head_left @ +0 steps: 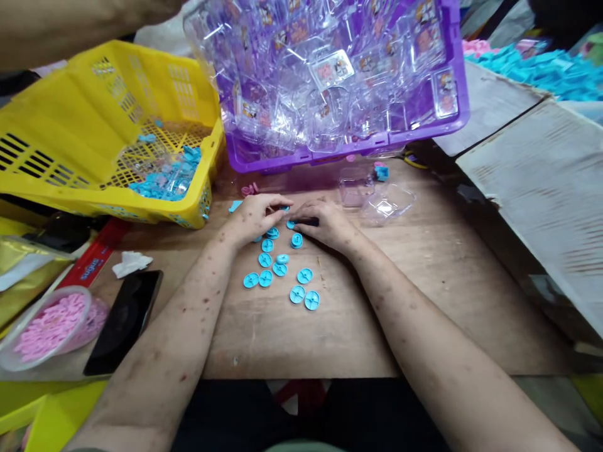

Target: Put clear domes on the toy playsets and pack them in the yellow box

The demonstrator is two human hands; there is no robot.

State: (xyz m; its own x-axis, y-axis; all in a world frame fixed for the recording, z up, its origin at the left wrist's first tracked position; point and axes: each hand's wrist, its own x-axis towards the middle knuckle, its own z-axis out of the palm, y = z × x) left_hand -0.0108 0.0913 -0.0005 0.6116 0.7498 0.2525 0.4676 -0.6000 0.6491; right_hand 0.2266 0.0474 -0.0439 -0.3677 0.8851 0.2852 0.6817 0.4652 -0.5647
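Over the middle of the wooden table, my left hand (254, 217) has its thumb and fingers closed around a small blue plastic piece (285, 208), mostly hidden by the fingertips. Close beside it, my right hand (327, 223) is curled, with thumb and finger at a round blue disc (291, 224). Below the hands lie several blue wheel-like discs with spoked faces, among them a disc (304, 275) on the right and a disc (251, 280) on the left. Another blue disc (296, 240) rests just under my right hand's fingertips, seemingly stacked on one more.
A purple crate (343, 147) full of clear blister packs stands at the back. To the left are a yellow basket (183, 210) with blue parts, a phone (123, 323) and a tub of pink pieces (51, 326). Clear plastic shells (389, 204) and a cardboard box (532, 163) are right.
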